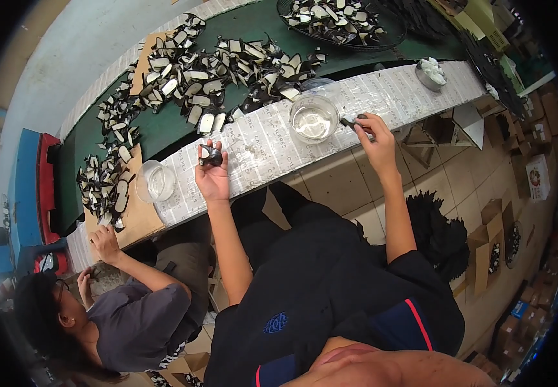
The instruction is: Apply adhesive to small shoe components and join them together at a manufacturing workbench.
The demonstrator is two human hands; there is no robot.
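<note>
My left hand [212, 184] is turned palm up over the bench edge, its fingers curled round a small black heel-shaped piece [210, 155]. At the right side of a clear round bowl [314, 137], my right hand [375, 134] pinches a small dark object [347, 122]; its exact kind is too small to tell. The bowl's bottom looks pale and shiny. Beyond my left hand spreads a heap of black pieces with pale flat faces [201, 84], which look like shoe heels.
A second clear bowl [156, 181] stands to the left on brown cardboard [138, 222]. At the right is a small tub [430, 76] with white contents. A dark basket [382, 45] of similar pieces sits at the back. On the left a co-worker [137, 316] reaches toward the pile.
</note>
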